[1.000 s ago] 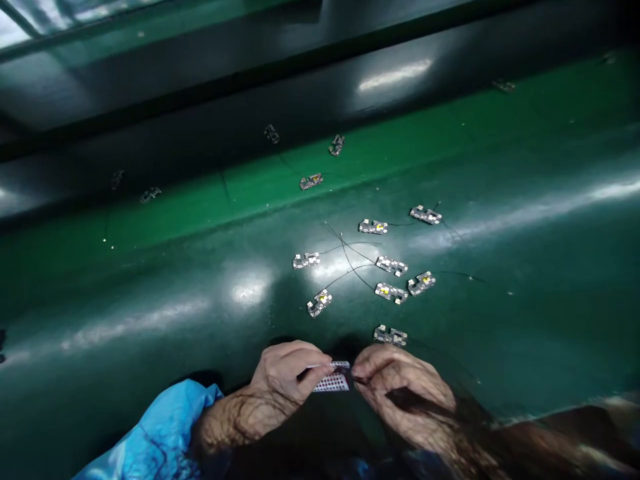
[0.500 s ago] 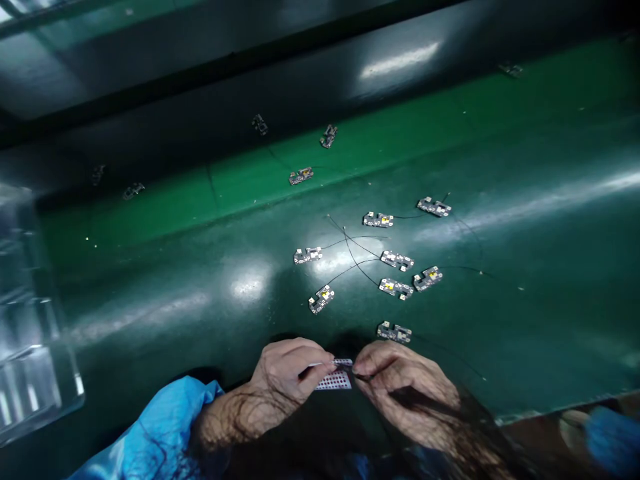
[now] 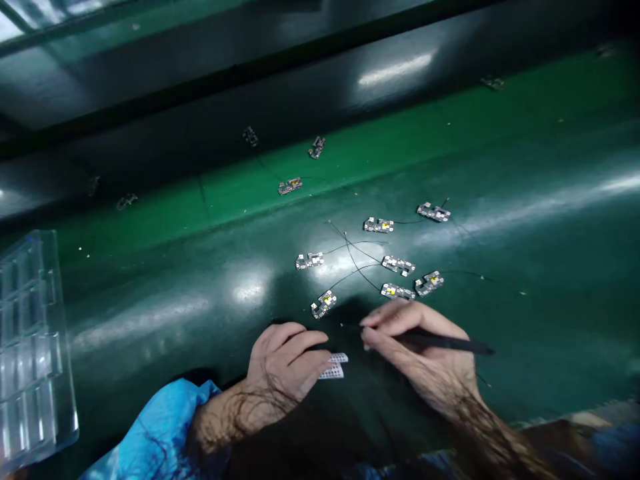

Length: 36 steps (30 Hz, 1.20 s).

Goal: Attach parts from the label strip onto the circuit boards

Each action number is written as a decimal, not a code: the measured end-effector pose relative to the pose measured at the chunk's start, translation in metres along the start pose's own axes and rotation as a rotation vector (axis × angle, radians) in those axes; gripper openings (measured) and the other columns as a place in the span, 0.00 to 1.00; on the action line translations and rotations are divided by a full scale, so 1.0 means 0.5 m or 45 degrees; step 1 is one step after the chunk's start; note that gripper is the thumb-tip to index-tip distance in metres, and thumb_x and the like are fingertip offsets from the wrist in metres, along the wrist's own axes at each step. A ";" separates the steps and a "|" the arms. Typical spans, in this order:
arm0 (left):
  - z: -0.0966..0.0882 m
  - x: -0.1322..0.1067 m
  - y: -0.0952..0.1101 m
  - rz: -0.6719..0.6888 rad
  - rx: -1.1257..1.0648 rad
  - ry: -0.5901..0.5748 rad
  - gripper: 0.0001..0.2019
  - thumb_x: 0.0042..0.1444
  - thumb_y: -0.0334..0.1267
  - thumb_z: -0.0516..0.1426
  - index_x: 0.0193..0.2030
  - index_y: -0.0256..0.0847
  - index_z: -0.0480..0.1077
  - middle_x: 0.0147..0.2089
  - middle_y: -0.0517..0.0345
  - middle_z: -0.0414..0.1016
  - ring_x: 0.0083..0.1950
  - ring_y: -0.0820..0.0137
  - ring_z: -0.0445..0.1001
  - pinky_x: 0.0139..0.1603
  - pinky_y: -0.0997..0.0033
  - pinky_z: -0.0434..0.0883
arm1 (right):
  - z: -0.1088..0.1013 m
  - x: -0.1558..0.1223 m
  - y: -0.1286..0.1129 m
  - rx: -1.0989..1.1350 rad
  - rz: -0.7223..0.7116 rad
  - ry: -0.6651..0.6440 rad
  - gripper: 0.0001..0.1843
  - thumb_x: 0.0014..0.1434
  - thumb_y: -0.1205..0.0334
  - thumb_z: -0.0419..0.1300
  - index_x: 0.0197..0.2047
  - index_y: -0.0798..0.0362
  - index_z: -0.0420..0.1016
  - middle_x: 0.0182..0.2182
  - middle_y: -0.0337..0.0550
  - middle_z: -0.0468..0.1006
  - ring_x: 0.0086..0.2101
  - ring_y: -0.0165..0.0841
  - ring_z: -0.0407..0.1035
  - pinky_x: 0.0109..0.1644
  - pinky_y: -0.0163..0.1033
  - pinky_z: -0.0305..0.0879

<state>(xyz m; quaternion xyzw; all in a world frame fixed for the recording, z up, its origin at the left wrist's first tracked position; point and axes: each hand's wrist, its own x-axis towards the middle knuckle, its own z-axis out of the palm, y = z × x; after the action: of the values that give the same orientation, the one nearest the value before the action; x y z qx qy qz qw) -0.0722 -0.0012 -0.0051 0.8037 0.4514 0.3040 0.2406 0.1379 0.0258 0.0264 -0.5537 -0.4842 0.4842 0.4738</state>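
Observation:
My left hand (image 3: pixel 287 363) is closed on a small white sheet with rows of dark dots (image 3: pixel 331 372), which sticks out past the fingertips. My right hand (image 3: pixel 423 347) grips slim black tweezers (image 3: pixel 457 343) like a pen, with the tip pointing left above the sheet. I cannot make out whether the tip carries anything. Just beyond my hands lie small circuit boards with thin black wires. One board (image 3: pixel 324 305) is nearest the left hand. Another board (image 3: pixel 397 292) lies right behind the right fingers, its lower edge partly covered.
Several more boards lie farther back on the green work surface (image 3: pixel 200 287), including one board (image 3: pixel 310 260) and another board (image 3: pixel 434 212). A clear plastic tray with compartments (image 3: pixel 63 373) stands at the left. A dark raised ledge (image 3: pixel 300 87) runs along the back.
My right hand has moved up and right, away from the sheet, bringing the tweezers into plain view and covering the nearest board. My left hand stays at the sheet, its fingers flatter.

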 end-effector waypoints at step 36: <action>-0.004 0.037 -0.010 0.084 0.348 -0.132 0.18 0.71 0.40 0.48 0.33 0.46 0.74 0.56 0.62 0.81 0.54 0.68 0.78 0.52 0.68 0.78 | 0.026 0.063 0.042 -0.133 -0.087 -0.110 0.09 0.53 0.68 0.70 0.24 0.48 0.77 0.24 0.39 0.83 0.26 0.34 0.78 0.29 0.36 0.75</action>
<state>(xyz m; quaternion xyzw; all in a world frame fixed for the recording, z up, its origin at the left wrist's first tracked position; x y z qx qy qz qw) -0.0692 0.0174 -0.0019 0.8580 0.4488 0.2056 0.1419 0.1284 0.0564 0.0021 -0.5395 -0.5473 0.4653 0.4392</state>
